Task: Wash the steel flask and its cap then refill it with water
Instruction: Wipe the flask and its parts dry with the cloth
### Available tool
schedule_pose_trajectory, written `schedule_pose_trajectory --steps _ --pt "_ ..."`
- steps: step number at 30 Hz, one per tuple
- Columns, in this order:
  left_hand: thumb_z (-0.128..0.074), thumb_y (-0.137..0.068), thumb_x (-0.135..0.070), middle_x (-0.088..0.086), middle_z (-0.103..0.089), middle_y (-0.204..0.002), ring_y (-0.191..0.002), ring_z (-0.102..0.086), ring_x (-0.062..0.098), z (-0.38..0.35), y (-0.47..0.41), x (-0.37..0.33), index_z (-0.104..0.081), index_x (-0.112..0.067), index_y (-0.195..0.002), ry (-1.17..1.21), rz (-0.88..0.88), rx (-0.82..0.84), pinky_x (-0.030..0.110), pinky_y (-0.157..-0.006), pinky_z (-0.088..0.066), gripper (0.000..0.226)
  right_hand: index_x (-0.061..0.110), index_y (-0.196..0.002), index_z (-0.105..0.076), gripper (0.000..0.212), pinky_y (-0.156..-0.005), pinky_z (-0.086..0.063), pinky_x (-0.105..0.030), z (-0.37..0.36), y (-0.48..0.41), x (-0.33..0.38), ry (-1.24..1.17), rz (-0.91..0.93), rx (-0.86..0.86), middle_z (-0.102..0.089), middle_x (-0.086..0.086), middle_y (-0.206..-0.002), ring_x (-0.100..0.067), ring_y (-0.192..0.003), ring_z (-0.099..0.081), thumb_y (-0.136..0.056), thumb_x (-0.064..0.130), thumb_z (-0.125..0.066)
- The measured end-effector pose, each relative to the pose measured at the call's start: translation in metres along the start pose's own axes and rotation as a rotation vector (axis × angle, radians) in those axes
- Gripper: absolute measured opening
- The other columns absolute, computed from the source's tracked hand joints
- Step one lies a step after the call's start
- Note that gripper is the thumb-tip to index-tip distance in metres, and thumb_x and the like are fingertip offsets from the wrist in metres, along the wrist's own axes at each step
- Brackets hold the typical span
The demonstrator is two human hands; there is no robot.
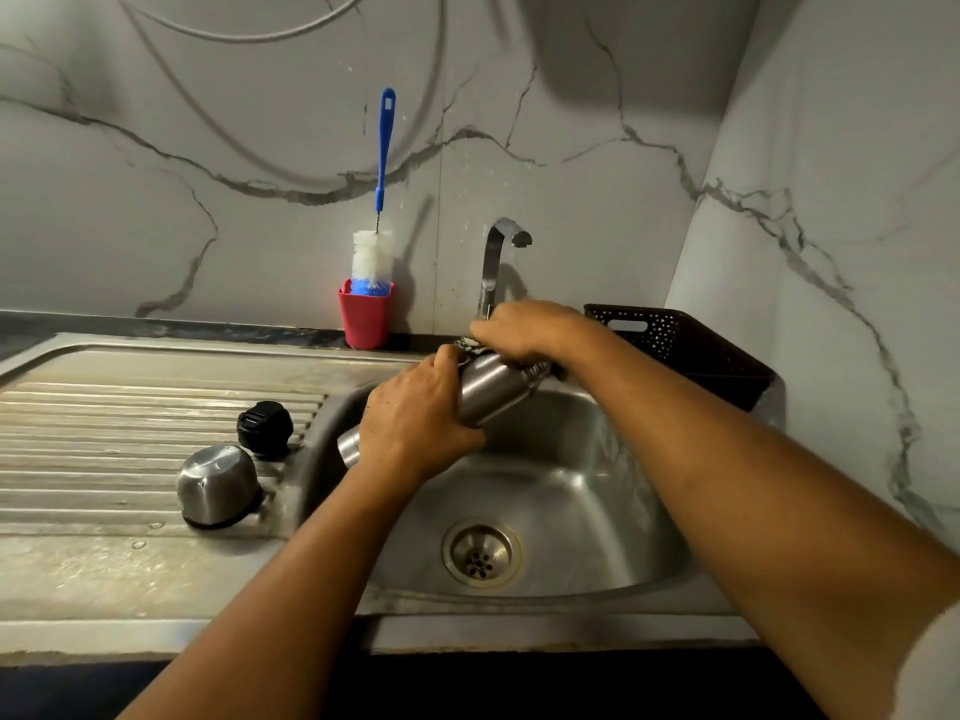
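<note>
The steel flask (488, 389) lies tilted over the sink basin, its mouth end up to the right. My left hand (415, 418) grips its lower body. My right hand (524, 330) presses a scrub pad (470, 344) against the flask's upper part near the neck. On the draining board to the left stand the steel cup cap (218, 483), upside down, and the black stopper (265, 427) just behind it. No water runs from the tap.
A steel tap (496, 257) rises behind my hands. A red cup (365, 314) with a blue-handled bottle brush (382, 200) stands at the wall. A dark perforated basket (680, 350) sits at the back right. The sink (571, 511) has a drain (481, 552).
</note>
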State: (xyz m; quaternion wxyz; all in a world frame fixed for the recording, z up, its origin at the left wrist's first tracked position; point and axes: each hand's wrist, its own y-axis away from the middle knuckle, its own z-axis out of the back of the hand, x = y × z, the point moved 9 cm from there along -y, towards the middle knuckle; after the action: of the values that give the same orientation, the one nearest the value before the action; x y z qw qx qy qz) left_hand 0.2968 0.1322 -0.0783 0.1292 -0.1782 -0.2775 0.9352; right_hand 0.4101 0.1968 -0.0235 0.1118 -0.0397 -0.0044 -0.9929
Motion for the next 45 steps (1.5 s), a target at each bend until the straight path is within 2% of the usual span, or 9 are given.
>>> schedule_pose_trajectory --steps 9,14,17,21,27,30,34,39,45 --pt "-0.077 -0.080 -0.058 -0.007 -0.060 -0.093 -0.077 -0.052 0.014 0.012 -0.004 0.021 -0.053 -0.028 -0.113 -0.025 0.123 0.008 0.031 -0.065 -0.037 0.050 0.016 -0.140 -0.054 0.047 -0.115 -0.038 -0.044 -0.020 0.071 0.021 0.022 0.331 -0.748 -0.055 -0.005 -0.142 -0.029 -0.135 -0.044 -0.106 0.039 -0.032" --pt "-0.078 -0.079 -0.050 -0.003 -0.065 -0.104 -0.082 -0.057 0.017 0.011 -0.003 0.009 -0.052 -0.027 -0.120 -0.085 0.070 -0.032 0.033 -0.070 -0.042 0.053 0.022 -0.112 -0.063 0.037 -0.080 -0.047 -0.038 -0.003 0.055 0.015 0.000 0.243 -0.653 -0.064 -0.002 -0.108 -0.024 -0.100 -0.058 -0.104 0.041 -0.032" --pt "-0.080 -0.075 -0.046 -0.002 -0.066 -0.113 -0.096 -0.066 0.022 0.018 -0.002 0.001 -0.051 -0.027 -0.130 -0.127 -0.005 -0.068 0.038 -0.077 -0.049 0.065 0.024 -0.085 -0.058 0.040 -0.067 -0.044 -0.036 0.003 0.014 0.004 -0.048 0.056 -0.173 -0.064 -0.007 -0.092 -0.025 -0.082 -0.060 -0.102 0.046 -0.030" --pt "-0.084 -0.072 -0.045 0.000 -0.069 -0.118 -0.096 -0.069 0.025 0.016 0.005 0.007 -0.040 -0.029 -0.136 -0.049 -0.006 -0.028 0.037 -0.073 -0.048 0.079 0.001 -0.117 -0.059 0.039 -0.055 -0.058 -0.036 -0.015 0.003 -0.010 -0.634 -0.095 0.299 -0.070 -0.018 -0.090 -0.028 -0.067 -0.071 -0.101 0.033 -0.044" --pt "-0.086 -0.068 -0.044 0.004 -0.068 -0.122 -0.098 -0.069 0.026 0.011 0.007 0.019 -0.016 -0.027 -0.160 0.188 0.072 -0.030 0.038 -0.078 -0.057 0.116 0.004 -0.101 -0.067 0.043 -0.101 -0.046 -0.050 -0.036 0.016 -0.007 -1.727 0.074 0.317 -0.066 -0.018 -0.101 -0.031 -0.095 -0.063 -0.103 0.039 -0.040" --pt "-0.086 -0.065 -0.045 0.005 -0.067 -0.123 -0.097 -0.068 0.023 0.002 0.004 0.022 -0.009 -0.025 -0.164 0.331 0.118 -0.014 0.042 -0.084 -0.060 0.127 0.009 -0.100 -0.071 0.046 -0.094 -0.053 -0.044 -0.044 0.018 -0.003 -2.075 0.034 0.073 -0.071 -0.015 -0.099 -0.030 -0.097 -0.067 -0.103 0.045 -0.042" --pt "-0.086 -0.063 -0.051 0.006 -0.070 -0.119 -0.096 -0.068 0.020 -0.007 0.000 0.029 -0.013 -0.018 -0.164 0.441 0.210 -0.024 0.035 -0.080 -0.057 0.129 0.016 -0.135 -0.061 0.045 -0.105 -0.052 -0.047 -0.053 0.032 0.002 -1.877 -0.039 -0.491 -0.069 -0.013 -0.127 -0.029 -0.119 -0.065 -0.107 0.045 -0.041" --pt "-0.076 -0.089 -0.047 0.011 -0.073 -0.114 -0.087 -0.064 0.015 -0.008 -0.002 0.031 0.001 -0.012 -0.166 0.421 0.235 -0.040 0.034 -0.078 -0.053 0.115 0.031 -0.165 -0.009 0.066 -0.121 -0.034 -0.052 -0.034 0.050 0.032 -0.766 0.165 -0.828 -0.004 -0.003 -0.172 -0.026 -0.158 -0.014 -0.105 0.052 -0.028" --pt "-0.072 -0.085 -0.052 0.013 -0.072 -0.124 -0.105 -0.071 0.030 -0.003 0.000 0.036 0.015 -0.014 -0.163 0.325 0.288 -0.056 0.047 -0.084 -0.059 0.123 0.027 -0.136 -0.061 0.054 -0.119 -0.029 -0.057 0.000 0.031 0.061 0.040 0.166 -0.613 -0.047 -0.009 -0.154 -0.035 -0.145 -0.034 -0.099 0.051 -0.031"
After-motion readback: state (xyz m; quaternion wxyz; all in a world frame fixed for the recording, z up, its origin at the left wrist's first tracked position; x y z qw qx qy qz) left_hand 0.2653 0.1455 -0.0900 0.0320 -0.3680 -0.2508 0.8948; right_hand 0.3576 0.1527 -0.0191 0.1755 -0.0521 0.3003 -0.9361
